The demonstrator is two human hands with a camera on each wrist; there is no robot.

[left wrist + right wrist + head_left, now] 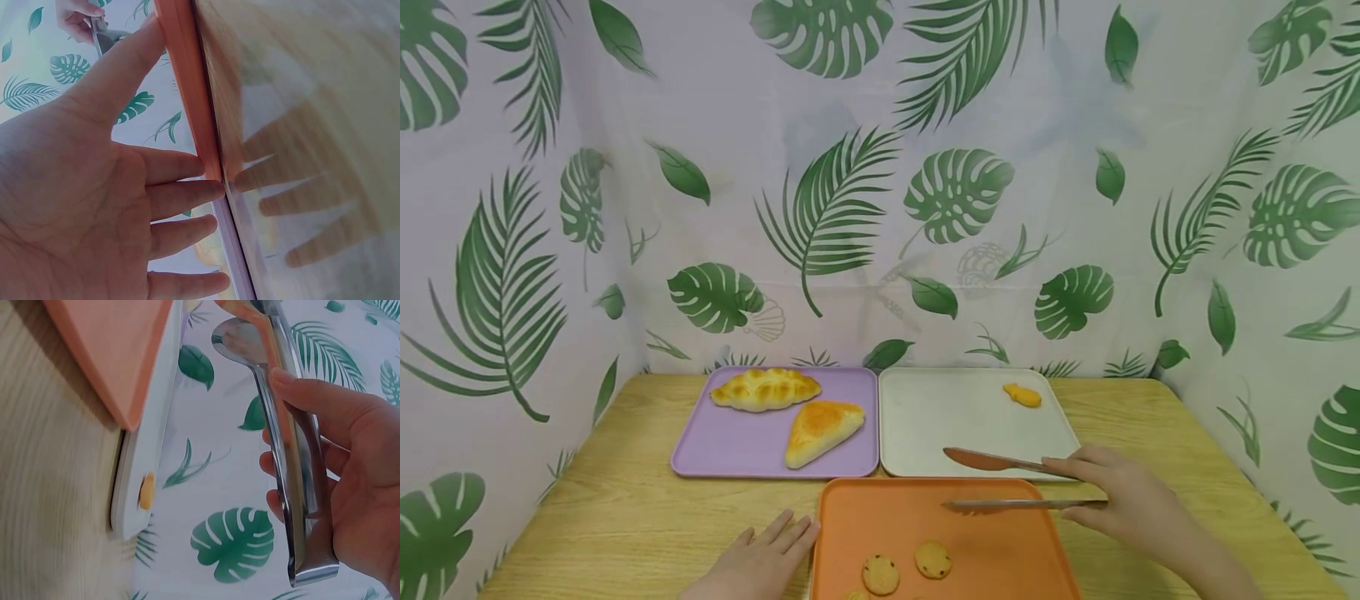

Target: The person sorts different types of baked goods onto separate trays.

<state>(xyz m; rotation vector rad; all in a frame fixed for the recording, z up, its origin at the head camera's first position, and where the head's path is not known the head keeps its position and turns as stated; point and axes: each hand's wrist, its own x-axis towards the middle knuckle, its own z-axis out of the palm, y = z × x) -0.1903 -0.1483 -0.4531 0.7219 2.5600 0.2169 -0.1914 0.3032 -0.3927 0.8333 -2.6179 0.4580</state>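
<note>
My right hand holds a pair of metal tongs, their two arms spread and nothing between the tips. In the head view the tongs reach left over the back right of the orange tray and the front of the white tray. Two round cookies with dark specks lie on the orange tray, with more cut off by the frame's lower edge. My left hand has its fingers straight and spread, fingertips right at the orange tray's left edge.
On the purple tray, back left, lie a braided loaf and a triangular bread. A small orange piece sits at the white tray's back right. Leaf-printed cloth hangs behind the wooden table.
</note>
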